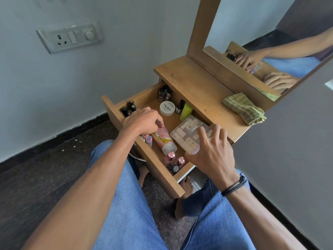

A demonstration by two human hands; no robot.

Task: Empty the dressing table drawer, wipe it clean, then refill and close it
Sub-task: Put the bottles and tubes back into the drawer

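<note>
The wooden drawer (pixel 158 170) of the dressing table (pixel 201 91) is pulled open and full of cosmetics. My left hand (pixel 142 121) is inside it, fingers closed on the top end of a pink tube (pixel 164 139) that lies flat. My right hand (pixel 214 150) grips the near edge of a clear plastic box (pixel 187 130) of pale false nails. Also in the drawer are a white nail-polish-remover tub (pixel 167 108), a green bottle (pixel 186 111), dark polish bottles (pixel 130 106) at the back left, and pink-capped bottles (pixel 171 156) at the front.
A folded green checked cloth (pixel 245 109) lies on the tabletop's right end, below the mirror (pixel 270 33). A wall socket panel (pixel 70 37) is at the left. My knees in blue jeans sit under the drawer, bare feet on dark flooring.
</note>
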